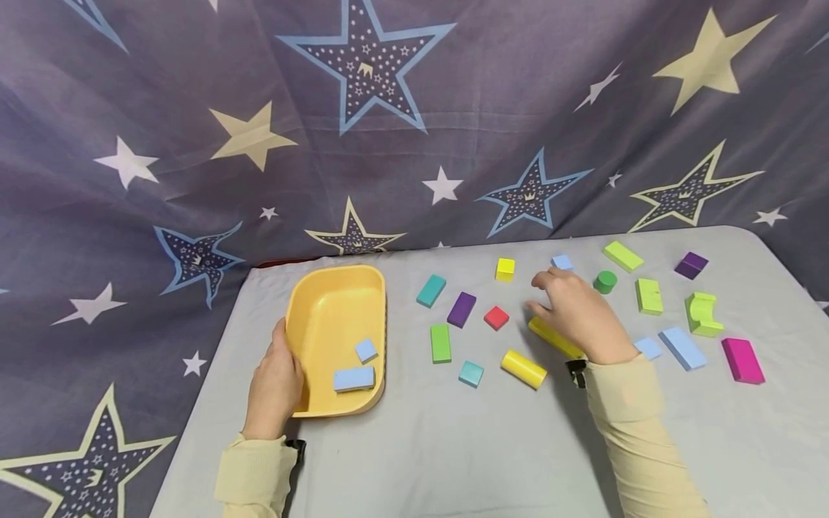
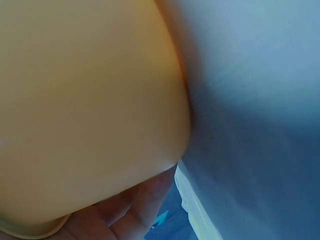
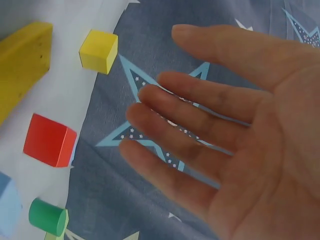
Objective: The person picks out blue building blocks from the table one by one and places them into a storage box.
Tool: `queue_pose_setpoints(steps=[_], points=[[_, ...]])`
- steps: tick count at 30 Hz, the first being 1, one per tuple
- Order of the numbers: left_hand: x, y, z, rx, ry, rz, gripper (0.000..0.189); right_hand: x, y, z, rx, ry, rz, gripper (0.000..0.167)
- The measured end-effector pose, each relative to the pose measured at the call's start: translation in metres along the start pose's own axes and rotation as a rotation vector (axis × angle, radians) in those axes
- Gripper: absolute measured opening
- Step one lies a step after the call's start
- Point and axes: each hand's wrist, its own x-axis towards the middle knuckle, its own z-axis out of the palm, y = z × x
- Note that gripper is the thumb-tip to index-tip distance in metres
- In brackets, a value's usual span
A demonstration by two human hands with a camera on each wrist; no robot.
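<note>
At the left, my left hand (image 1: 275, 381) grips the outer side of a yellow plastic tray (image 1: 299, 298); its fingers (image 2: 145, 200) show along the tray's wall in the left wrist view. Inside the tray lie a small light blue block (image 1: 365, 350) and a longer light blue block (image 1: 354, 379). My right hand (image 1: 583, 313) hovers over the blocks with nothing in it, fingers spread in the right wrist view. A long yellow block (image 1: 550, 337) is partly hidden beneath it. Just beyond its fingers sits a light blue block (image 1: 562, 262); a green cylinder (image 1: 605, 282) stands to its right.
Between tray and right hand lie a red block (image 1: 496, 318), yellow cube (image 1: 505, 270), yellow cylinder (image 1: 524, 370) and several purple, green and teal blocks. Farther right are a lime arch block (image 1: 704, 314), a magenta block (image 1: 743, 360) and others. A star-patterned curtain (image 1: 401, 173) borders the table's back.
</note>
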Motion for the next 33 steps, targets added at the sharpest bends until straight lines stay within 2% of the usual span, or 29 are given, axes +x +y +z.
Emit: queue_pose_setpoints(steps=[13, 22, 33], points=[[0.0, 0.0, 0.001, -0.008, -0.007, -0.009, 0.05, -0.002, 0.023, -0.007, 0.022, -0.078, 0.101, 0.034], [0.0, -0.002, 0.001, -0.002, 0.016, -0.01, 0.045, 0.002, 0.038, -0.008, 0.013, -0.156, 0.117, 0.038], [-0.001, -0.002, 0.001, -0.01, 0.037, 0.0, 0.04, 0.001, 0.053, -0.007, 0.029, -0.21, 0.158, 0.039]])
